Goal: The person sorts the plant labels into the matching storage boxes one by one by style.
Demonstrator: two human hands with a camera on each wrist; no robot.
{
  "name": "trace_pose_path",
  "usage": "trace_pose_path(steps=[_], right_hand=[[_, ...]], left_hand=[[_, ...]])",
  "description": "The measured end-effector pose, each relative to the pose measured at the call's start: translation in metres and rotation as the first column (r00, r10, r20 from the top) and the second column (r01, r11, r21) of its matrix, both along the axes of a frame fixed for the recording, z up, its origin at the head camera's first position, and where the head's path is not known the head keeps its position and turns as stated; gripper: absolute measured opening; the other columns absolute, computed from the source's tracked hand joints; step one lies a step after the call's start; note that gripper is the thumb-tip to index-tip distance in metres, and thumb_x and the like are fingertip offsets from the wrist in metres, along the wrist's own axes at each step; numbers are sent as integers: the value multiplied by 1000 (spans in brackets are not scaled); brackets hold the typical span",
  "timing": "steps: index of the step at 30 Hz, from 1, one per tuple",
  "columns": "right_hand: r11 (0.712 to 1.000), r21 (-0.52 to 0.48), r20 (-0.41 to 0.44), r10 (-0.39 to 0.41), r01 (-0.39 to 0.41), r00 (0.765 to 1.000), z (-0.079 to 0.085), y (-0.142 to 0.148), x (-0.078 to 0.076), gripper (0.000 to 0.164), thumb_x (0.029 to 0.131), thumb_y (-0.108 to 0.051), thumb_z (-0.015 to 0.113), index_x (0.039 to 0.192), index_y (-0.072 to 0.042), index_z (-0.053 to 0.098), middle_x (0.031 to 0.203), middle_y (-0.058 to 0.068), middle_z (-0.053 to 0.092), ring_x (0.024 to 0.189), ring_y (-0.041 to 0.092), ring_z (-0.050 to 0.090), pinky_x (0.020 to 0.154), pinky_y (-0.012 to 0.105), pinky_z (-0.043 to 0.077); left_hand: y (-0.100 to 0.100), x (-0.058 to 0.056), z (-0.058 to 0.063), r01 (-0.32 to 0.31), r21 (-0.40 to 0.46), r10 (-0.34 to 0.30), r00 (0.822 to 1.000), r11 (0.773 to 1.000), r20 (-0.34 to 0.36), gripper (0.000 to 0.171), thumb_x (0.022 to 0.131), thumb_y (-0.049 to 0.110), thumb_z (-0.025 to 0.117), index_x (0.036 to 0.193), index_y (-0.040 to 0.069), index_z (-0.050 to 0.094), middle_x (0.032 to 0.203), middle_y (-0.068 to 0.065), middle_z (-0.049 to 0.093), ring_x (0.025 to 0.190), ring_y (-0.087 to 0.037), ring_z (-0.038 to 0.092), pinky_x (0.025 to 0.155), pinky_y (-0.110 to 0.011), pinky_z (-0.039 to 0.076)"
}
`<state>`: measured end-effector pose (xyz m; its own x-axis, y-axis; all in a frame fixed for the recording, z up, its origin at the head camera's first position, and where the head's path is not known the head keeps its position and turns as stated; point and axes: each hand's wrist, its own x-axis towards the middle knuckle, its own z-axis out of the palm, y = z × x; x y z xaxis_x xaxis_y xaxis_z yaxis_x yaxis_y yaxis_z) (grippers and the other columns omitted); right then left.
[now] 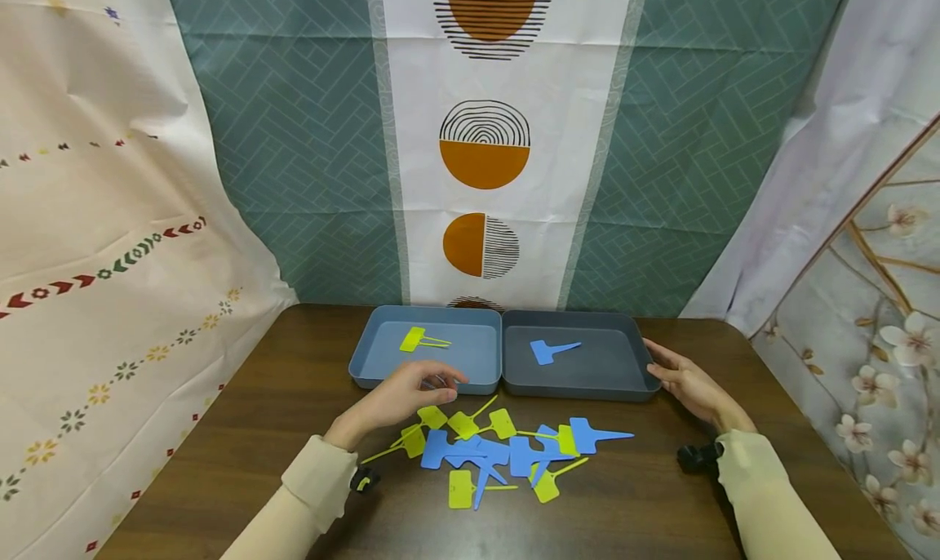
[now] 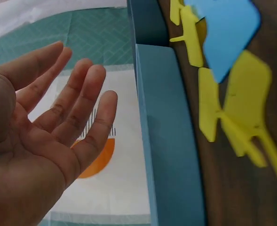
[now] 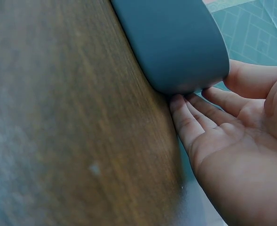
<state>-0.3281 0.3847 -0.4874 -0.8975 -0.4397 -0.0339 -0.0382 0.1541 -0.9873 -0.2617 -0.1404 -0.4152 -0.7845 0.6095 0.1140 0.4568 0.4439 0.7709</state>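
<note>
My left hand (image 1: 410, 390) hovers over the front wall of the blue-grey tray (image 1: 360, 362), fingers loosely bent and nothing held; its bare palm shows in the left wrist view. At the right end of the dark grey tray (image 1: 587, 380), my right hand (image 1: 690, 387) touches the corner with thumb and fairly straight fingers. Yellow T-shaped plant labels (image 1: 413, 340), seemingly overlapping, lie in the left tray. A blue plant label (image 1: 543, 352) lies in the right one. In front of the trays, several yellow labels (image 1: 460, 490) and blue labels (image 1: 585, 435) are mixed in a loose pile.
Both trays stand side by side at the back of the brown wooden table (image 1: 587, 527). A patterned cloth (image 1: 485, 242) hangs right behind them. More printed cloth (image 1: 110, 258) drapes along the left, and a flowered one (image 1: 881, 380) along the right.
</note>
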Motion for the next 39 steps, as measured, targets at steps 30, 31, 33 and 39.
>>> trace_pose_path(steps=[30,31,33,39], right_hand=[[1000,11,-1,-9,9,1000,-4,1,-4,71,112,-10,43,165,0,-3,169,26,-15,152,52,-14,115,75,-5],[1000,9,-2,-8,8,1000,-4,0,-3,71,112,-10,43,165,0,-2,169,26,-15,152,52,-14,115,75,-5],[1000,6,-5,-4,4,1000,-4,0,-3,71,112,-10,44,165,1,-2,169,27,-15,152,52,-14,115,74,-5],[1000,0,6,-12,12,1000,-4,0,-3,71,112,-10,43,165,0,-2,169,28,-13,153,51,-10,116,73,-3]], left_hand=[[-10,20,-30,86,-310,-73,996,947,54,50,79,9,91,124,15,71,117,-2,63,110,-24,60,94,-38,51],[-11,20,-31,89,-313,-78,996,945,50,49,79,9,91,124,15,72,117,-2,63,109,-23,60,93,-38,51],[-10,21,-31,94,-328,-86,996,940,40,48,79,9,91,123,16,73,116,0,62,105,-20,58,92,-35,50],[-4,22,-31,90,-367,-94,996,926,9,46,78,7,92,118,17,73,113,1,59,104,-20,55,91,-35,49]])
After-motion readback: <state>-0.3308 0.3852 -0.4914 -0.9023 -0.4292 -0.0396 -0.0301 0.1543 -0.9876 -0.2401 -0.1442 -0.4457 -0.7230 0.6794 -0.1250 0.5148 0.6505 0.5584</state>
